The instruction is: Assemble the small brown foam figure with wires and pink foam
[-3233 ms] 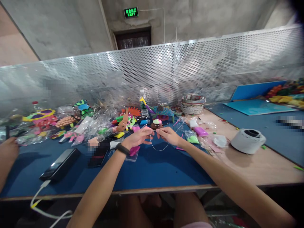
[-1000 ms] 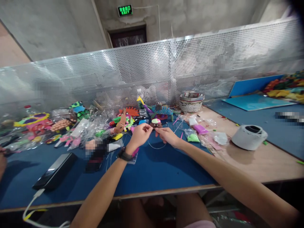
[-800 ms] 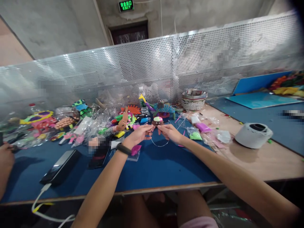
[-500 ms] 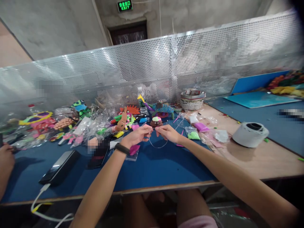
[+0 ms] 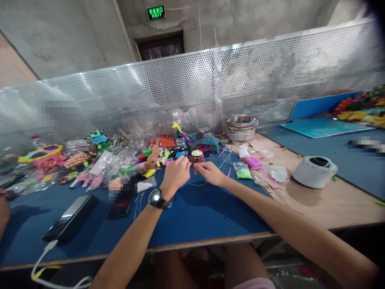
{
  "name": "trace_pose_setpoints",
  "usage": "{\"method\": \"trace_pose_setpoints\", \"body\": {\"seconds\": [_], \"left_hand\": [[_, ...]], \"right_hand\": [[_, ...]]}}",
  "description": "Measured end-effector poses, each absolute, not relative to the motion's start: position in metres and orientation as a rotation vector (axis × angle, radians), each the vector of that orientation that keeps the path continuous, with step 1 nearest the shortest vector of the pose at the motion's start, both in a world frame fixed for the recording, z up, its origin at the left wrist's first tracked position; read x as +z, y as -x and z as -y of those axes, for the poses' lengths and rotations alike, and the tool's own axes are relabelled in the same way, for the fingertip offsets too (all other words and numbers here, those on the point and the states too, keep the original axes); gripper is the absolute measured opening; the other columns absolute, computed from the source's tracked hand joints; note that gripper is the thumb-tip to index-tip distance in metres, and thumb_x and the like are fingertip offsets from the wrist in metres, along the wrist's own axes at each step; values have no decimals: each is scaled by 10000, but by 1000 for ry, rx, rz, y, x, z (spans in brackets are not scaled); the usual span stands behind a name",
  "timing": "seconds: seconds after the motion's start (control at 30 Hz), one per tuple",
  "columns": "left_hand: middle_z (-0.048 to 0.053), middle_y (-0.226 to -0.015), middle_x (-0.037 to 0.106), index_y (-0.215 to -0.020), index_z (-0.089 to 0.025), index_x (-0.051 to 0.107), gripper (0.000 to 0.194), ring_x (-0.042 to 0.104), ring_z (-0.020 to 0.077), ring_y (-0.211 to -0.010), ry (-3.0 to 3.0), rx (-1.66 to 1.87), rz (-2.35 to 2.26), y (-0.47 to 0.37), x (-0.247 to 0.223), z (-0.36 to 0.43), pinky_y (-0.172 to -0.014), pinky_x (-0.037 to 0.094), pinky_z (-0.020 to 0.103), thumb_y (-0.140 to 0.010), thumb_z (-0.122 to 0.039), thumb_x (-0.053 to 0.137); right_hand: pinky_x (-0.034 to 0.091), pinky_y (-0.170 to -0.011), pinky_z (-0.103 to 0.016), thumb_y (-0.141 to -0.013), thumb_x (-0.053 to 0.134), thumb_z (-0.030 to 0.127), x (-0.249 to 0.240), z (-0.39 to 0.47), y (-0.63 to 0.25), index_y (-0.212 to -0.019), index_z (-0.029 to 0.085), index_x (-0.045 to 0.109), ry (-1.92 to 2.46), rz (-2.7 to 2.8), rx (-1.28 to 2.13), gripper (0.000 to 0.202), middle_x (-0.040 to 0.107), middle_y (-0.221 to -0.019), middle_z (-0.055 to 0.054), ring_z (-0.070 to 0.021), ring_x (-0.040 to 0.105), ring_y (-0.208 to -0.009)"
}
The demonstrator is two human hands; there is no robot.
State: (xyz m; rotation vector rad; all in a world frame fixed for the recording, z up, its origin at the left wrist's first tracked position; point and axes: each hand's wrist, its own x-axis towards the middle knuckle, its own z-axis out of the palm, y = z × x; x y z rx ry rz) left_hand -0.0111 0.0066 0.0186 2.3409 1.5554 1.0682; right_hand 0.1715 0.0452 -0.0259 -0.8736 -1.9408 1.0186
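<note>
My left hand (image 5: 177, 173) and my right hand (image 5: 211, 173) meet above the blue tabletop, fingertips almost touching. Both are closed in a pinch on a thin pale wire (image 5: 198, 184), whose curved length hangs just below them; the pinched part is mostly hidden by my fingers. The back of my left hand faces up, with a dark watch (image 5: 156, 198) on that wrist. Right behind my fingertips sits a small brown clay figure (image 5: 197, 157) with eyes and a pink, white and green top.
Clay animals (image 5: 204, 139) and plastic bags crowd the back and left. Bags of green clay (image 5: 244, 171) and purple clay (image 5: 253, 162) lie to the right, near a white roll (image 5: 315, 171) and a woven basket (image 5: 242, 128). A phone (image 5: 70, 216) with a cable lies front left.
My left hand has turned over, so its back and the watch face now show. The wire loop hangs flatter beneath my hands. At the far left, another person's hand has drawn back slightly.
</note>
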Motion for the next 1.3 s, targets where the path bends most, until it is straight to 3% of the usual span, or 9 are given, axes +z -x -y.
{"method": "trace_pose_setpoints", "body": {"seconds": [0.23, 0.4, 0.77, 1.1, 1.3], "left_hand": [[15, -745, 531, -956, -141, 676, 365, 468, 120, -607, -1585, 773, -1002, 28, 21, -23, -565, 425, 246, -846, -488, 647], [-19, -741, 427, -947, -156, 626, 252, 414, 80, -570, -1140, 744, -678, 29, 16, -23, -473, 403, 191, -826, -365, 698], [-1, -790, 461, -887, -131, 629, 247, 427, 65, -598, -918, 650, -487, 37, -10, -32, -620, 495, 232, -801, -321, 761], [11, -757, 578, -977, -74, 682, 341, 550, 68, -600, -1031, 430, -598, 61, -22, -46, -631, 538, 230, -725, -239, 840], [33, -785, 621, -1002, -77, 693, 391, 628, 114, -691, -1135, 257, -600, 64, -19, -48, -662, 591, 263, -714, -287, 854]], "right_hand": [[239, -421, -228, -920, 521, 618, -20, -42, -177, -744, 159, 637, 791, 1832, 1354, 505, 313, -470, 76, -77, 276, -420], [180, -394, -222, -894, 598, 571, -14, -39, -180, -685, 156, 601, 679, 1683, 1585, 464, 252, -472, 93, -61, 195, -411], [148, -386, -212, -878, 627, 519, -7, -34, -181, -655, 147, 605, 650, 1667, 1684, 435, 263, -465, 91, -50, 185, -406], [212, -402, -224, -910, 583, 557, -17, -35, -179, -703, 130, 686, 671, 1983, 1544, 485, 338, -452, 75, -57, 264, -390], [243, -435, -231, -928, 562, 566, -10, -28, -179, -707, 124, 709, 691, 2179, 1371, 516, 421, -459, 41, -73, 349, -427]]}}
